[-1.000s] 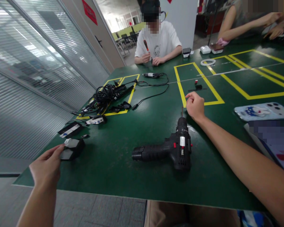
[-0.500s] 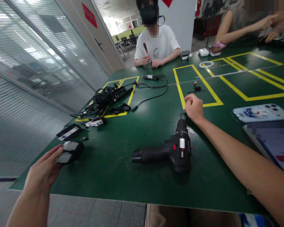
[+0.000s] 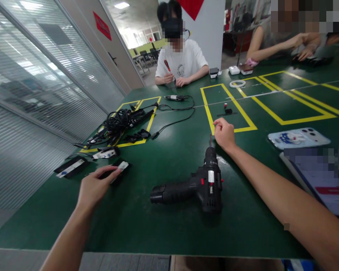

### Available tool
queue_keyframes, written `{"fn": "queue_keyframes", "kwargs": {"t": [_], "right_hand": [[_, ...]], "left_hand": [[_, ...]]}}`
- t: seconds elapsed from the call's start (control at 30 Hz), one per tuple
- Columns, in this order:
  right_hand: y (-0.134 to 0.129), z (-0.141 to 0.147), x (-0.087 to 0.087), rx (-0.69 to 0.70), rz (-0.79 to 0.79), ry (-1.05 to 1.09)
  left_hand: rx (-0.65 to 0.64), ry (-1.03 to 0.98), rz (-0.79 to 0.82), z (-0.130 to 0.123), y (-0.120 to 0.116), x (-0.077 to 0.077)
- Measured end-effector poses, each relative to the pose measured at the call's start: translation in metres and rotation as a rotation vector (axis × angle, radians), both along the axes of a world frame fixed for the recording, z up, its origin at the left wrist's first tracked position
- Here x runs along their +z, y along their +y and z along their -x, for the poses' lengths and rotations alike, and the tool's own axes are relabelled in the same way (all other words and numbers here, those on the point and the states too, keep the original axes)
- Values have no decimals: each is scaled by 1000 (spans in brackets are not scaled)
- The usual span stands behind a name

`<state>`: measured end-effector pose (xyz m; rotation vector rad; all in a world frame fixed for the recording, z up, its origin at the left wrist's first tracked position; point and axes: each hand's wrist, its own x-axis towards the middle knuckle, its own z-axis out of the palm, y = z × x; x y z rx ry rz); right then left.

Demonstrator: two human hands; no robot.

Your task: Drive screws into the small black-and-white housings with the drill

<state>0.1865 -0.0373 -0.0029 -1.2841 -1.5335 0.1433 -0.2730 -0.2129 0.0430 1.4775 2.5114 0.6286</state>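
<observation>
My left hand (image 3: 97,184) grips a small black box-like piece (image 3: 121,171) with a pale patch, over the left part of the green table. Just beyond it lie a black-and-white piece (image 3: 105,153) and a flat black piece with a white strip (image 3: 71,167). My right hand (image 3: 224,134) rests with curled fingers by the near corner of a yellow taped frame; whatever the fingertips hold is too small to make out. Below that hand a black power drill (image 3: 210,184) lies on its side, its bit pointing away from me beside the fingers.
Tangled black cables (image 3: 120,122) lie at the left back, with a cord (image 3: 173,122) running right. A phone (image 3: 299,138) and a tablet-like device (image 3: 322,188) lie at right. Across the table a person (image 3: 183,62) holds a red screwdriver (image 3: 167,66); another person's forearm (image 3: 277,45) is farther right.
My left hand has moved right and away from me with the black piece, which is now turned differently. The whole view has shifted slightly. My right hand keeps its place near the drill bit.
</observation>
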Motion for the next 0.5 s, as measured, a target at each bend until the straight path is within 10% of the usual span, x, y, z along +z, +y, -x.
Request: {"fn": "queue_keyframes", "kwargs": {"t": [0.3, 0.5], "right_hand": [[-2, -1, 1, -10, 22, 0], [-2, -2, 1, -13, 33, -2]], "left_hand": [[-779, -192, -137, -170, 163, -8], [-1020, -268, -210, -238, 217, -25]]}}
